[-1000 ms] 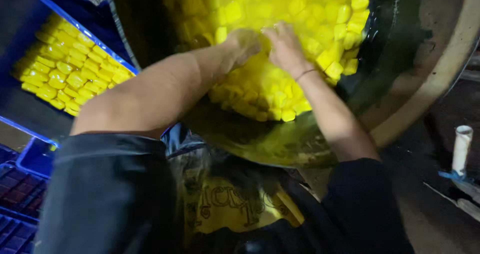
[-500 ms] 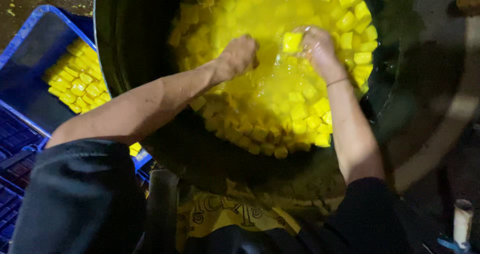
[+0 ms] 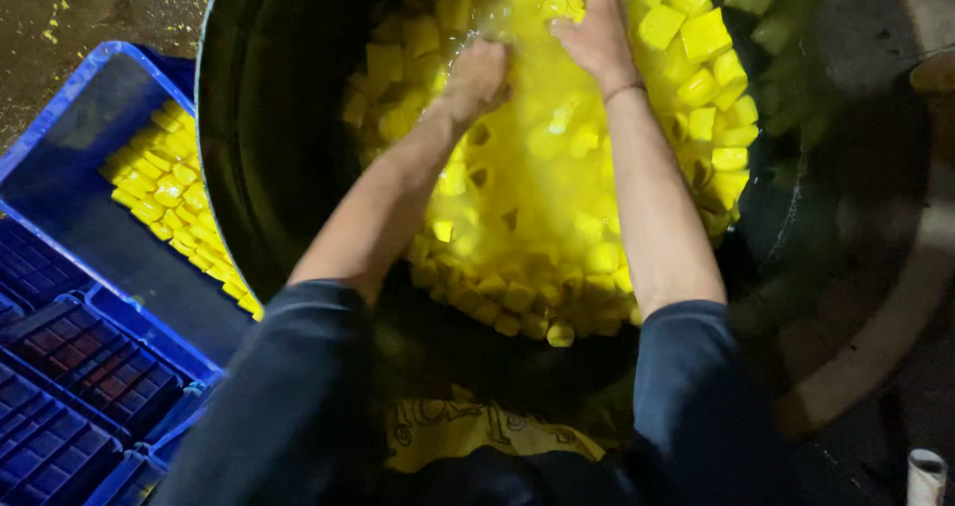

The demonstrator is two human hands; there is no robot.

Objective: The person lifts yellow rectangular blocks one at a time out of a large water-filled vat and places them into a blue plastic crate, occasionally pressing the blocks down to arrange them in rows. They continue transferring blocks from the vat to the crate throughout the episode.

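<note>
Setting: dim wet floor [image 3: 70,8], seen from above.
Tub: large dark tub [image 3: 259,148] holding yellow cubes [image 3: 696,38] in yellow liquid.
Left hand [image 3: 477,78]: curled among the cubes, apparently clenched; blur hides any grasp.
Right hand [image 3: 597,28]: grasping cubes at the far side.
Change: both hands have reached farther in than a second ago; liquid splashes.
Beside: blue crate [image 3: 60,138] with more cubes.

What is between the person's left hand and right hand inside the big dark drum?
In the head view, yellow liquid fills the gap between the left hand and the right hand; yellow cubes float around them in the dark drum.
</note>
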